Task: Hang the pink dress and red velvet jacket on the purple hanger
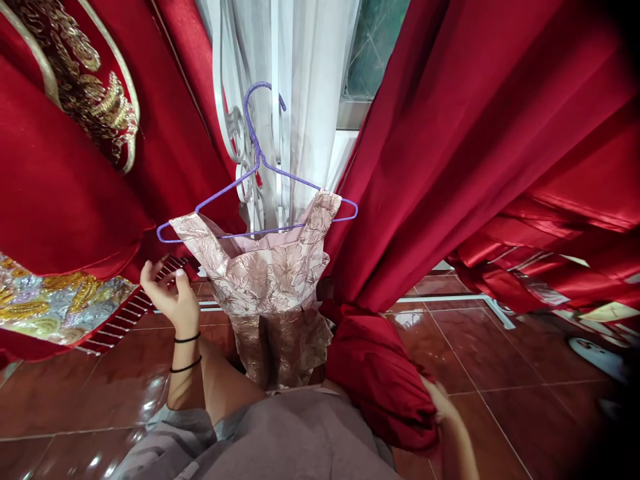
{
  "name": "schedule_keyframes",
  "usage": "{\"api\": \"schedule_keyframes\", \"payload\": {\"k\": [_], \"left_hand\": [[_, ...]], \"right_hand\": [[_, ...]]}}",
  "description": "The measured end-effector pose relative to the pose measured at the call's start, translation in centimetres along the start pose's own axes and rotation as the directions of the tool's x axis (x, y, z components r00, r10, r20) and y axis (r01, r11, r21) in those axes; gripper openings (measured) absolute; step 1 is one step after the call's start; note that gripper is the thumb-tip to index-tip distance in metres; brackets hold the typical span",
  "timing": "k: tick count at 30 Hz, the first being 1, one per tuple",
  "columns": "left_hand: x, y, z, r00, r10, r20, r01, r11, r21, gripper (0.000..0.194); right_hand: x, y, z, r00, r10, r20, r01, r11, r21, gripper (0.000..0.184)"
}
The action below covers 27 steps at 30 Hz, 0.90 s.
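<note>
A pink floral brocade dress (273, 280) hangs on a purple wire hanger (260, 167), whose hook sits on white scrolled metalwork (235, 133) before a sheer white curtain. My left hand (170, 293) is raised just left of the dress, fingers loosely curled and apart, holding nothing; two black bands circle its wrist. My right hand (443, 400) is low at the right, blurred, touching the bunched red satin curtain (385, 380); its fingers are not clear.
Red embroidered garments with gold thread (75, 167) hang at the left. Red satin drapes (490, 147) fill the right side. Glossy red-brown floor tiles (500, 373) lie below, with white objects at the far right. A window (375, 40) is behind.
</note>
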<state>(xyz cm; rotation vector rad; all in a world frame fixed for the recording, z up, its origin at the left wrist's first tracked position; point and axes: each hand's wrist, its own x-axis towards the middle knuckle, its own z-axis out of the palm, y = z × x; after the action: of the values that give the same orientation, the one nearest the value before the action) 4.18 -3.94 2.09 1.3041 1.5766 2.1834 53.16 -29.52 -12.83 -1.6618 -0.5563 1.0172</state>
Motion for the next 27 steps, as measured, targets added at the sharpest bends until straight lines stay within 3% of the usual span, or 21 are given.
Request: {"api": "schedule_keyframes", "payload": {"k": [2,3,4,6,7,8,9,10,11,12,13,16,17,21,22,24,26,27], "left_hand": [[-2.1,0.9,-0.3,0.996,0.068,-0.064,-0.066,0.997,0.028,0.043],[-3.2,1.6,-0.2,0.994,0.091,-0.062,-0.089,0.995,0.036,0.035],[-4.3,2.4,0.0,0.995,0.101,-0.013,-0.1,0.994,0.034,0.027],[-6.6,4.2,0.8,0.969,0.07,0.237,-0.069,0.998,-0.013,0.019],[-7.6,5.2,1.4,0.911,0.046,0.409,-0.027,0.998,-0.052,0.02],[-8.5,6.2,2.0,0.816,0.035,0.578,0.027,0.995,-0.098,0.024],[-9.2,7.1,2.6,0.693,0.04,0.719,0.088,0.986,-0.14,0.033],[-9.7,7.9,3.2,0.572,0.055,0.819,0.15,0.974,-0.17,0.043],[-10.0,8.5,3.7,0.48,0.068,0.875,0.205,0.961,-0.187,0.053],[-10.0,9.0,4.2,0.431,0.072,0.899,0.242,0.951,-0.193,0.059],[-9.7,9.4,4.4,0.429,0.062,0.901,0.262,0.946,-0.19,0.061],[-7.7,9.7,4.2,0.541,-0.008,0.841,0.231,0.963,-0.14,0.056],[-6.7,9.6,3.8,0.56,-0.013,0.829,0.201,0.972,-0.121,0.056],[-2.7,8.8,2.0,0.541,0.032,0.841,0.058,0.995,-0.075,0.047],[-1.9,8.7,1.6,0.573,0.054,0.818,0.004,0.998,-0.069,0.037],[-0.5,8.7,1.2,0.682,0.139,0.718,-0.143,0.988,-0.056,0.015],[0.3,9.1,1.3,0.77,0.255,0.584,-0.283,0.958,-0.045,0.01],[0.4,9.4,1.4,0.792,0.296,0.534,-0.325,0.945,-0.042,0.011]], "right_hand": [[-0.5,-4.9,0.1,0.997,-0.048,0.063,0.053,0.995,-0.086,0.036],[-0.9,-7.7,0.8,0.976,-0.148,0.159,0.173,0.972,-0.161,0.048],[-1.5,-10.6,2.2,0.932,-0.236,0.274,0.305,0.921,-0.244,0.058],[-2.7,-15.9,5.9,0.748,-0.347,0.567,0.573,0.768,-0.287,0.061],[-3.2,-18.1,8.2,0.641,-0.4,0.655,0.685,0.684,-0.252,0.059],[-3.7,-20.0,10.5,0.545,-0.464,0.699,0.772,0.603,-0.201,0.058],[-4.1,-21.5,12.7,0.461,-0.527,0.714,0.839,0.52,-0.159,0.056],[-4.5,-22.8,14.7,0.397,-0.57,0.72,0.887,0.441,-0.14,0.057],[-4.7,-23.8,16.5,0.345,-0.605,0.717,0.919,0.372,-0.129,0.06],[-4.8,-24.7,18.0,0.305,-0.631,0.713,0.942,0.311,-0.127,0.063],[-4.8,-25.4,19.3,0.276,-0.649,0.709,0.956,0.26,-0.134,0.067],[-4.0,-27.3,21.7,0.219,-0.656,0.722,0.975,0.123,-0.183,0.073],[-3.5,-27.8,22.2,0.197,-0.647,0.736,0.978,0.072,-0.198,0.071],[-2.0,-29.3,22.8,0.1,-0.665,0.74,0.979,-0.068,-0.193,0.041],[-1.7,-29.6,22.7,0.083,-0.685,0.724,0.981,-0.07,-0.179,0.034],[-1.2,-30.2,22.4,0.073,-0.71,0.7,0.99,-0.031,-0.135,0.026],[-0.9,-30.5,22.1,0.112,-0.67,0.734,0.993,0.057,-0.099,0.026],[-0.8,-30.6,22.1,0.149,-0.613,0.776,0.989,0.102,-0.109,0.026]]}}
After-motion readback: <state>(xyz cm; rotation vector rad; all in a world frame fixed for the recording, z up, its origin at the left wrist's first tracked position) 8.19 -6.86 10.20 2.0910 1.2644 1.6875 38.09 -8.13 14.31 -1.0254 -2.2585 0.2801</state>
